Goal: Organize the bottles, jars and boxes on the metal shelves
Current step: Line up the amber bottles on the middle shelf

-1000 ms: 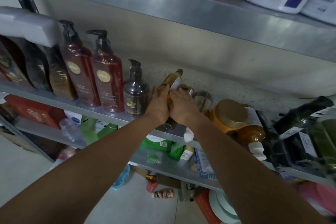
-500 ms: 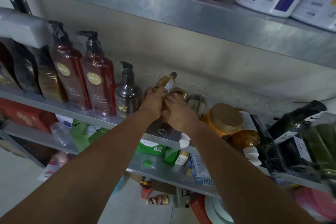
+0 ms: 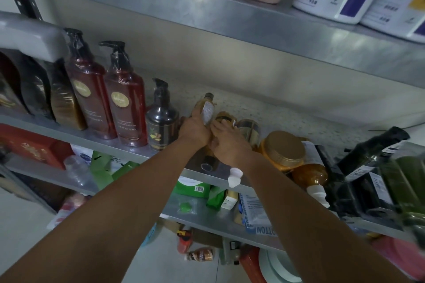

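The left hand is wrapped round the lower body of a small amber bottle, which tilts with its dark cap leaning back and to the right. The right hand lies close against the left, its bent fingers reaching the foot of the bottle; whether it grips cannot be told.

Both hands are over the middle shelf, about halfway along it. Just left of the left hand stands a dark pump bottle, and beyond it two red bottles stand side by side, all upright near the front edge. Behind the right hand's fingers sit two small jars, and next to them a gold-lidded jar.

Right of that, a brown bottle lies on its side with its white cap out past the shelf's edge. Dark green bottles lie crowded at the far right. Behind the held bottle and the jars, the speckled shelf surface runs bare to the wall. The upper shelf hangs well above the cap.
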